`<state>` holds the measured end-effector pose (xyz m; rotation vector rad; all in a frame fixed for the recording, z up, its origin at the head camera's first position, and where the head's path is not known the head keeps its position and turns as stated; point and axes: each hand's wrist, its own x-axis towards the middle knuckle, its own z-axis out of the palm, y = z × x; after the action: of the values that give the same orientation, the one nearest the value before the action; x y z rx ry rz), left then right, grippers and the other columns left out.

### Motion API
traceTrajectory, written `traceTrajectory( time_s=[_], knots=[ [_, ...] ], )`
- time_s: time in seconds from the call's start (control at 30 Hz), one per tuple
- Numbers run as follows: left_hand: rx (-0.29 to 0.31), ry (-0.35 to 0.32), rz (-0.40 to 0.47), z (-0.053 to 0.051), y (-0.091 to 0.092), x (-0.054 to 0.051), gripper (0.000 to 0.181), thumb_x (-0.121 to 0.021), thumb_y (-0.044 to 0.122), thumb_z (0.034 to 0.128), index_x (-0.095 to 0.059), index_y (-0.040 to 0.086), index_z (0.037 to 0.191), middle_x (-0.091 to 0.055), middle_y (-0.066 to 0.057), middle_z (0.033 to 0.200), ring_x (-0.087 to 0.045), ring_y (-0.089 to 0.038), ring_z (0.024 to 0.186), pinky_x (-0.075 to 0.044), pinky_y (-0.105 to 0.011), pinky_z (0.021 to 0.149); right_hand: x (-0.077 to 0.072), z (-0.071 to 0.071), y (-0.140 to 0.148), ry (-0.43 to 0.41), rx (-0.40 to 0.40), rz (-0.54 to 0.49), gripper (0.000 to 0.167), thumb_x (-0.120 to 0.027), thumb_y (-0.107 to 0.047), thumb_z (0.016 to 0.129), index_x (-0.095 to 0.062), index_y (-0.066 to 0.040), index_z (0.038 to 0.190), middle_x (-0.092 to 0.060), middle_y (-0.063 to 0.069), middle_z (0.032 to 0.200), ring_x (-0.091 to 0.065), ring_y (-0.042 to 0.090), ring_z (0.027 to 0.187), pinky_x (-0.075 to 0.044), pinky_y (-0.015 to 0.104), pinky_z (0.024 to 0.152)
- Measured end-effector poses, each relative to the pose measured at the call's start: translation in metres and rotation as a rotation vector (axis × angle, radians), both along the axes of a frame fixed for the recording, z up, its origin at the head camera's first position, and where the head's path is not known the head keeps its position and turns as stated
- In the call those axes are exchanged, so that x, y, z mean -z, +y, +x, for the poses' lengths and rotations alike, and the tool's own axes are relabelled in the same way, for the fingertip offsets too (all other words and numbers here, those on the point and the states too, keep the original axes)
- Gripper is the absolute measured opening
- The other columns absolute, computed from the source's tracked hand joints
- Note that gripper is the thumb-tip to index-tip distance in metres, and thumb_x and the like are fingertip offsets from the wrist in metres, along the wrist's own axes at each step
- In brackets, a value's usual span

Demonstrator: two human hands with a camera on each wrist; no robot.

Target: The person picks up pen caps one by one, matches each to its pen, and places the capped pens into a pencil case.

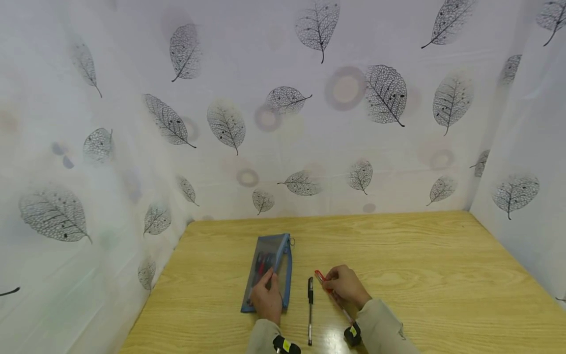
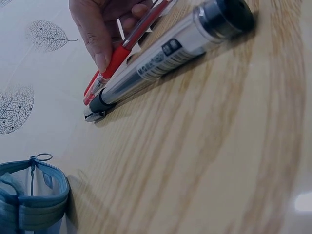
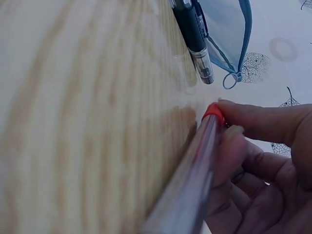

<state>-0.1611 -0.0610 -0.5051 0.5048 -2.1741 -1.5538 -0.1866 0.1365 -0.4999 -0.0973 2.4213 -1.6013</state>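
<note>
A blue-edged, see-through zip pencil case lies on the table with its side gaping and several pens inside. My left hand pinches the upper edge of that opening between thumb and fingers. To the right, my right hand pinches a red gel pen near its red cap end. The clear barrel slants back toward the wrist. Between the two hands lies a black-capped gel pen with a clear barrel, flat on the table. In the left wrist view the left hand itself is out of sight.
The wood-grain table runs back to a pale curtain printed with leaves, which also hangs at both sides. A small ring hangs from the case's zip at its far corner. Black wrist cameras sit on both cuffs.
</note>
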Motion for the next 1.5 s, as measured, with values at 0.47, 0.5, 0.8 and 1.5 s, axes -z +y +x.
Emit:
traceTrajectory(
  time_s=[0.47,0.5,0.8,1.5],
  knots=[
    [-0.001,0.032,-0.002,-0.0005,0.0000,0.0020,0.023,-0.063,0.006,0.0918,-0.071,0.001,0.112,-0.067,-0.019,0.114,-0.061,-0.037,0.111,-0.048,-0.053,0.093,0.0002,-0.0017,0.0014,0.012,-0.010,-0.064,0.010,-0.061,-0.003,0.091,-0.064,0.006,0.093,-0.058,0.005,0.064,-0.043,0.006,0.042,-0.037,0.019,0.038],
    [0.000,0.040,-0.005,-0.0003,-0.0001,0.0022,0.023,-0.063,0.006,0.0917,-0.071,0.001,0.112,-0.067,-0.020,0.113,-0.061,-0.037,0.111,-0.048,-0.054,0.092,0.0003,-0.0020,0.0012,0.015,-0.007,-0.068,0.010,-0.060,-0.003,0.091,-0.064,0.006,0.094,-0.058,0.005,0.065,-0.043,0.006,0.043,-0.036,0.018,0.039],
    [0.003,0.044,0.005,-0.0004,-0.0005,0.0041,0.023,-0.063,0.007,0.0919,-0.071,0.002,0.113,-0.067,-0.019,0.113,-0.061,-0.036,0.111,-0.048,-0.052,0.092,-0.0013,-0.0021,0.0005,0.082,0.000,-0.092,0.011,-0.062,-0.004,0.092,-0.063,0.007,0.092,-0.062,0.008,0.076,-0.053,0.014,0.061,-0.045,0.025,0.049],
    [0.001,0.010,-0.010,-0.0012,0.0006,0.0023,0.023,-0.063,0.006,0.0916,-0.071,0.002,0.113,-0.067,-0.020,0.113,-0.060,-0.038,0.111,-0.047,-0.054,0.092,0.0042,-0.0059,0.0053,-0.020,-0.050,-0.334,0.020,-0.052,0.008,0.092,-0.052,0.021,0.107,-0.060,0.018,0.086,-0.059,0.019,0.066,-0.055,0.036,0.062]
  ],
)
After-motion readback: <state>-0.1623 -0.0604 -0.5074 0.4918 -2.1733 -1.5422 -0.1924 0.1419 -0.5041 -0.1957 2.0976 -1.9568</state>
